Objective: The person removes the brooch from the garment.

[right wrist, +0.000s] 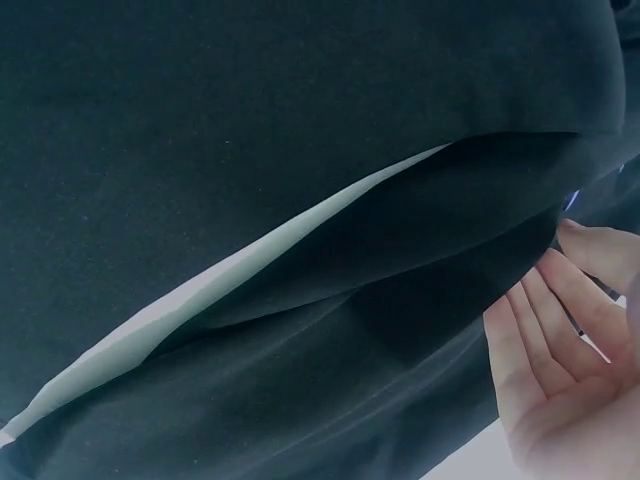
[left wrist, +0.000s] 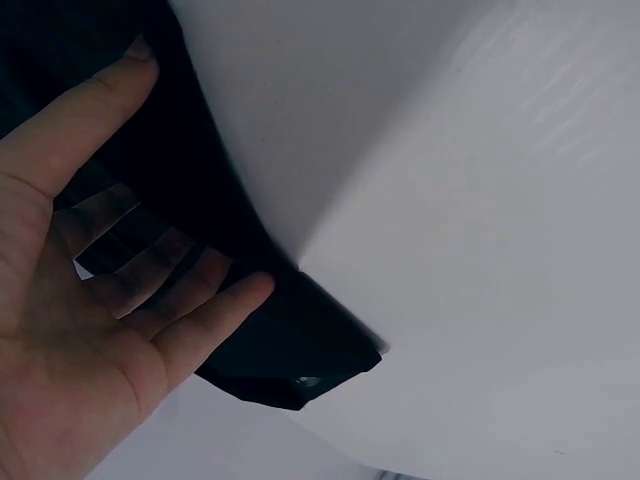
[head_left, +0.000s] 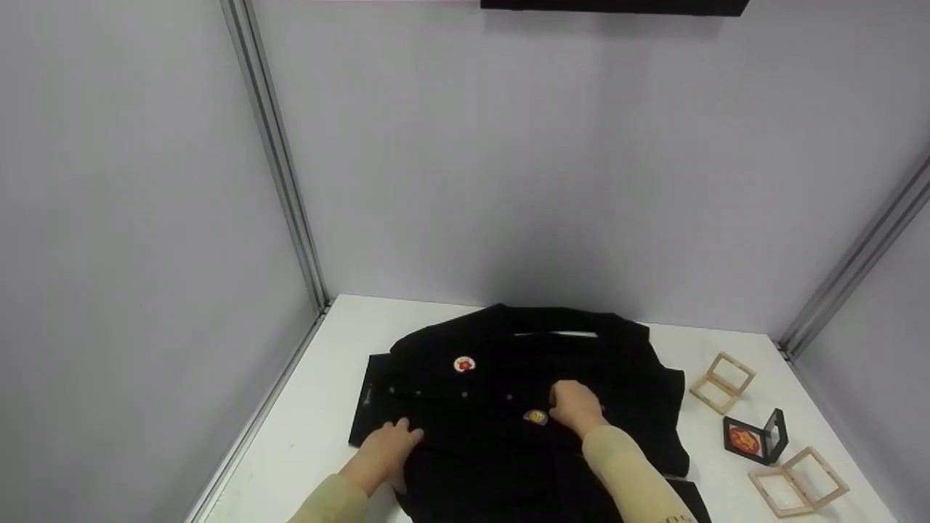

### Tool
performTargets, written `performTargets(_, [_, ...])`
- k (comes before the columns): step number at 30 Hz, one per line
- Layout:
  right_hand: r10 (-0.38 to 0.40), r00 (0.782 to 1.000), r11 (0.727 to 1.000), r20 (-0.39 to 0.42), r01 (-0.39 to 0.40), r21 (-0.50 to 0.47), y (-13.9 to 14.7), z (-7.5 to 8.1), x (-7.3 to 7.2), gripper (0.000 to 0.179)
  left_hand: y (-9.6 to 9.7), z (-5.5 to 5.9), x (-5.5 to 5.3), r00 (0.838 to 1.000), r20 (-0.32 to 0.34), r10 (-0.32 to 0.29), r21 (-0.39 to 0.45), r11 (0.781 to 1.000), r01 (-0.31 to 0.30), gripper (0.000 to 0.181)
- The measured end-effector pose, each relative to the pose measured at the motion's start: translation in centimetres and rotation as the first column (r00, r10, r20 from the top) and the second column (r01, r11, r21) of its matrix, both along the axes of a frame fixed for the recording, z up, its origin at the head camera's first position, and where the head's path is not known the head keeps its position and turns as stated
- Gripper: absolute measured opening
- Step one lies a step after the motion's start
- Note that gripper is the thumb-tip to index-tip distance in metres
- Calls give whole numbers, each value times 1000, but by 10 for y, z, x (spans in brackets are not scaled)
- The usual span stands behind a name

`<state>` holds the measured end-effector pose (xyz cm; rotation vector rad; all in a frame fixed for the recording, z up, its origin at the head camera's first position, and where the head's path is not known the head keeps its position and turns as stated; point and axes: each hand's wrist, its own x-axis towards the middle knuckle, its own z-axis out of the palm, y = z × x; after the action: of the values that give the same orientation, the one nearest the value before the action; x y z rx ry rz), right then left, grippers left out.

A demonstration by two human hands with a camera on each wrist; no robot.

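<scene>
A black garment (head_left: 487,457) with a row of small buttons lies spread on the white table. One round white-and-red badge (head_left: 464,364) sits on its upper part. Close beside my right hand (head_left: 576,407) is a second badge (head_left: 536,417), yellow and blue. That hand pinches a fold of the black cloth (right wrist: 450,260) between thumb and fingers, as the right wrist view shows. At the garment's left side, my left hand (head_left: 385,452) rests with its fingers spread over the edge. A flat black panel (head_left: 367,396) sticks out from under the garment on the left.
Along the right of the table (head_left: 305,414) stand two open wooden frames (head_left: 723,381) (head_left: 799,483) and, between them, an open black case (head_left: 745,439) with a red-orange disc. Grey walls (head_left: 552,181) enclose the table at the back and sides.
</scene>
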<state>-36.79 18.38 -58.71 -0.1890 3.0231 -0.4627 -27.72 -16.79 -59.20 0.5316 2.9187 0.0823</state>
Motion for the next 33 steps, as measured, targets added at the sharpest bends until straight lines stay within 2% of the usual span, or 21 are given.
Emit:
performTargets(7, [5, 1000, 1000, -21, -5, -15, -3, 9, -4, 9, -1, 5, -4, 1000, -14, 8, 15, 1000, -8, 86])
performTargets(14, [42, 998, 998, -44, -44, -35, -9, 5, -3, 9, -1, 3, -1, 1000, -27, -6, 2, 1000, 6, 88])
performTargets(20, [39, 999, 997, -6, -39, -69, -15, 1, 0, 15, -1, 2, 0, 1000, -25, -6, 4, 1000, 7, 89])
performTargets(30, [160, 986, 987, -36, -160, -3, -21, -6, 3, 21, 0, -1, -1, 1000, -28, -3, -17, 1000, 3, 91])
performTargets(33, [180, 983, 984, -27, -180, 8, -21, -7, 3, 29, 1, -1, -1, 1000, -22, 0, -12, 1000, -1, 91])
